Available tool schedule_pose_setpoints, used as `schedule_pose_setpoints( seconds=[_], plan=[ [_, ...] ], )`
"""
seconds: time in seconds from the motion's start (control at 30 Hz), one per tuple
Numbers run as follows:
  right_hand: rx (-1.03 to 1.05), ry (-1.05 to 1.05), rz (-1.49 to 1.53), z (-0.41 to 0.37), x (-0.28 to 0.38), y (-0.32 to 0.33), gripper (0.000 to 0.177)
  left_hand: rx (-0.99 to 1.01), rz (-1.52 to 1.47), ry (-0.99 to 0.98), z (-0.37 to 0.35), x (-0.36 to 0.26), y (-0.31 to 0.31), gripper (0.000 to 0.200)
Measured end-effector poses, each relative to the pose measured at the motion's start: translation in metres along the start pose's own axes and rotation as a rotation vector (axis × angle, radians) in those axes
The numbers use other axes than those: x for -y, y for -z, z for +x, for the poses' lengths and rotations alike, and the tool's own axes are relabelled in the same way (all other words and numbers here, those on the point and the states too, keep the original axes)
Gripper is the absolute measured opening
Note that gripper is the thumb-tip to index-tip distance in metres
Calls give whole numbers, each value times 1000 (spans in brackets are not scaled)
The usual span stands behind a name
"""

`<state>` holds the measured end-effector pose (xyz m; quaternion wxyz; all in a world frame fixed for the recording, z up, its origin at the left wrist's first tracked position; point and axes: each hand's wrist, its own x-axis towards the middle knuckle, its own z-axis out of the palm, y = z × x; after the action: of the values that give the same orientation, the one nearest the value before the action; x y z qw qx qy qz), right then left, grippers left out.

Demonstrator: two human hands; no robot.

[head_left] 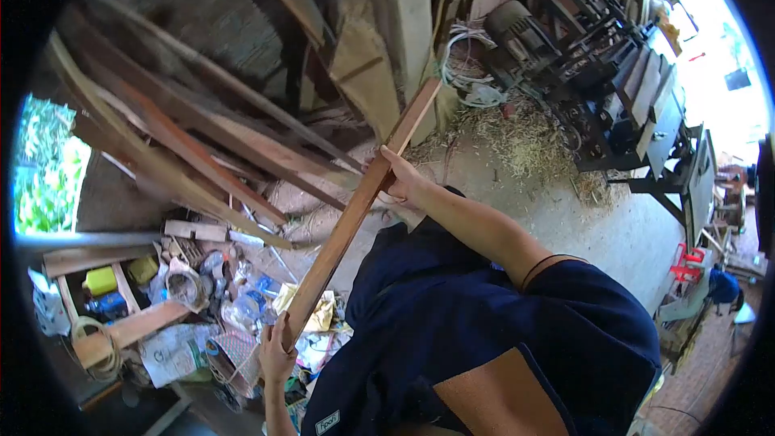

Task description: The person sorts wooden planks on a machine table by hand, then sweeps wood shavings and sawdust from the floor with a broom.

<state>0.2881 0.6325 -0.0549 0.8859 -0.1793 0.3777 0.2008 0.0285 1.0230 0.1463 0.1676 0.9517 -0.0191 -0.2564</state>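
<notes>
A long, straight wooden plank (343,230) runs diagonally in front of my body, from lower left to upper right. My left hand (277,351) is closed around its lower end. Farther up, my right hand (395,176) wraps the plank near its middle, with the thumb side on the near face. The far end of the plank reaches in front of upright boards (408,24). My dark blue clothing fills the lower middle of the view.
Long boards (202,125) lean at the left. Below them lie bags, bottles and a yellow container (100,280) beside wooden pieces. A machine with a motor (521,28) stands at upper right, with wood shavings (525,145) on the floor. A red object (688,262) is at far right.
</notes>
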Motion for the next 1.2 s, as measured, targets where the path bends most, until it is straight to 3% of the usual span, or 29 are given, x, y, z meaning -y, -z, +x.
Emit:
schedule_pose_setpoints(
  seconds=[0.07,0.1,0.2,0.27,0.33,0.53,0.6,0.73,0.97,1.0,1.03,1.2],
  plan=[
    [5,12,-32,-49,33,-8,26,-114,-6,-65,21,9,-24,84],
    [62,31,-87,-70,47,-7,27,-127,-145,-2,31,6,-33,82],
    [180,99,-145,-117,83,8,23,-131,-86,-25,71,22,-68,77],
    [229,204,-100,-143,103,29,28,-121,-90,-68,99,-7,-66,74],
    [251,265,-66,-162,125,58,34,-101,16,14,124,-30,-68,73],
    [253,439,58,-234,197,140,48,17,181,-159,175,-146,-62,76],
    [228,493,74,-251,220,170,53,-154,216,-355,186,-179,-71,85],
    [179,590,204,-291,265,222,57,-312,258,-521,196,-244,-86,89],
    [-26,716,207,-359,331,281,58,-247,307,-554,209,-316,-126,67],
    [-22,719,207,-363,341,288,58,-213,298,-565,211,-325,-130,66],
    [14,727,239,-366,352,295,57,-307,257,-657,208,-345,-131,59],
    [57,854,309,-379,409,310,50,-255,92,-624,206,-421,-134,48]
  ],
)
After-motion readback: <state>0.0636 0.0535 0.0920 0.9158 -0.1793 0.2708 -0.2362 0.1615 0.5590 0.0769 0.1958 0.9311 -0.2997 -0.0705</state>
